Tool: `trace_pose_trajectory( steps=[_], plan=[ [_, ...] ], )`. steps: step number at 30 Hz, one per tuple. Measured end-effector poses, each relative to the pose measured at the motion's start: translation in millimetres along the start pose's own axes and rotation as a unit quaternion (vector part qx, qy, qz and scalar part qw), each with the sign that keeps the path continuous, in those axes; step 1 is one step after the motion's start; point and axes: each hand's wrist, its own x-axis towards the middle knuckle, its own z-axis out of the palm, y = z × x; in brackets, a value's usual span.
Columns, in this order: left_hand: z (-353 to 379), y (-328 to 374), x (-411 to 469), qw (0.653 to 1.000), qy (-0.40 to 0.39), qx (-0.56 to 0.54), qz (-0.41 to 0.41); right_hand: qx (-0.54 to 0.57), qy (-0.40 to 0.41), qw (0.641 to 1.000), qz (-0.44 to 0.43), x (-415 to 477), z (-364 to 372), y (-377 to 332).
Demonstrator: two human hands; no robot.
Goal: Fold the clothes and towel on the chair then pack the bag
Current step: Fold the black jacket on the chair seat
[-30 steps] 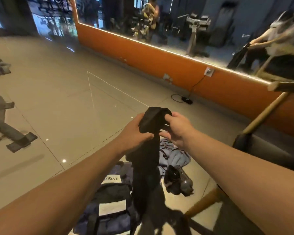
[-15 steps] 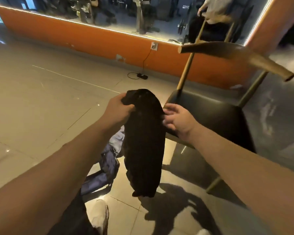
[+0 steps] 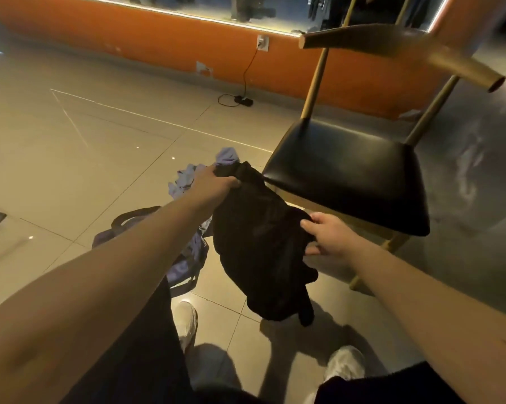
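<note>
Head camera showed a black garment (image 3: 257, 252) hanging above the tiled floor (image 3: 100, 141), just left of the chair (image 3: 348, 170), left hand (image 3: 214, 182) clenched round its far end, right hand (image 3: 330, 237) pinching its right edge; a purple bag (image 3: 187, 263) lay left.

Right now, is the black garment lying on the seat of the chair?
No, the left hand and the right hand hold the black garment hanging beside the chair seat.
</note>
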Motion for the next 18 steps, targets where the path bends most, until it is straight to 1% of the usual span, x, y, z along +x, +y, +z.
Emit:
trace_pose_trajectory(
  steps=[2,4,5,7,8,9,11,13,15,16,17,18],
  plan=[
    [0,-22,1,0.999,-0.037,-0.017,-0.018,0.037,-0.004,0.999,-0.007,-1,13,-18],
    [2,-36,-6,0.995,-0.100,-0.019,-0.024,0.084,-0.013,0.996,-0.015,8,28,-36],
    [2,-40,-12,0.991,-0.136,-0.004,-0.015,0.107,-0.016,0.994,-0.013,12,36,-46],
    [5,-46,-22,0.984,-0.175,0.043,0.016,0.138,-0.005,0.990,-0.001,17,55,-64],
    [7,-50,-24,0.982,-0.173,0.060,0.040,0.150,-0.003,0.989,0.000,22,64,-71],
    [9,-53,-23,0.985,-0.147,0.067,0.065,0.163,-0.008,0.987,-0.001,26,72,-78],
    [7,-54,-18,0.990,-0.060,0.075,0.108,0.173,-0.032,0.984,-0.017,34,84,-91],
    [0,-57,-3,0.991,-0.001,0.065,0.119,0.177,-0.035,0.983,-0.045,47,89,-96],
    [-12,-64,17,0.995,0.022,0.022,0.094,0.127,0.012,0.987,-0.095,65,87,-88],
    [-18,-67,25,0.997,0.020,-0.023,0.070,0.067,0.037,0.989,-0.124,74,85,-78],
    [-23,-67,33,0.996,0.013,-0.077,0.042,-0.016,0.046,0.987,-0.151,83,82,-65],
    [-28,-68,41,0.992,0.006,-0.125,0.015,-0.114,0.029,0.980,-0.161,91,82,-48]
  ],
)
